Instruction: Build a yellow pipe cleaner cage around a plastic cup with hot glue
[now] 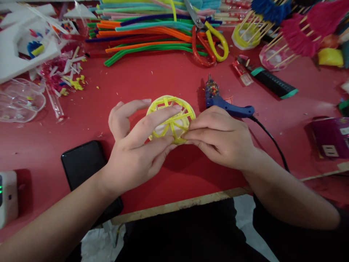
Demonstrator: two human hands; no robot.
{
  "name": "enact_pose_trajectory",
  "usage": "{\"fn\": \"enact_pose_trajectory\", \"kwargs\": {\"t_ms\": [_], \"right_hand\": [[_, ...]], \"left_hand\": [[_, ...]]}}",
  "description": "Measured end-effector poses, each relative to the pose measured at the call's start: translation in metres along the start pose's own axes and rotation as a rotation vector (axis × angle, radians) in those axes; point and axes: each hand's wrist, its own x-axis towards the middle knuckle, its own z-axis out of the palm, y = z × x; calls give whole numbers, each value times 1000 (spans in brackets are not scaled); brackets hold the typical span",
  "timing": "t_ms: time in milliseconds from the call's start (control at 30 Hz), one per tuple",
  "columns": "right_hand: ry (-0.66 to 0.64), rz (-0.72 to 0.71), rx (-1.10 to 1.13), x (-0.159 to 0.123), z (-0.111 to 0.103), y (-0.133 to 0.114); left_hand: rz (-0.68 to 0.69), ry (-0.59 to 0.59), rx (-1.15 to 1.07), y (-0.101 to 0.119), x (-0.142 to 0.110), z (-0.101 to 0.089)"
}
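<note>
Yellow frame (pixel 180 116) sits near the middle of the view, above the red table (pixel 169 78); whether it touches the surface I cannot tell; it is round and openwork, thin strips crossing and fanning out inside its rim, a whitish surface showing through the gaps; the left hand (pixel 133 151) pinches its near edge at six o'clock, index finger stretched across the top; the right hand (pixel 223 138) grips the edge at five o'clock, fingers bunched; beyond lie a blue glue gun (pixel 218 102) towards two o'clock, scissors (pixel 200 24) at one, coloured pipe cleaners (pixel 152 33) near twelve, and a black phone (pixel 84 160) at eight, partly hidden.
</note>
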Motion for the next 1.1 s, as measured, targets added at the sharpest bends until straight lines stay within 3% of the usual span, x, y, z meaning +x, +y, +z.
{"fn": "enact_pose_trajectory", "kwargs": {"t_ms": [200, 400, 467, 633, 733, 967, 1100], "right_hand": [[14, 12, 54, -2, 3, -3], [4, -1, -6, 0, -6, 1], [48, 76, 1, 1, -9, 1], [271, 513, 136, -3, -5, 1], [260, 655, 332, -4, 3, 0], [186, 771, 577, -1, 15, -8], [195, 771, 614, 0, 15, -8]], "left_hand": [[14, 32, 5, 2, 2, 2], [83, 56, 40, -9, -1, 4], [58, 45, 14, -12, -1, 4], [66, 123, -53, -16, 2, 5], [47, 120, -21, -17, 3, 7], [143, 114, 132, -11, 3, 3], [72, 114, 65, -7, 3, -1]]}}
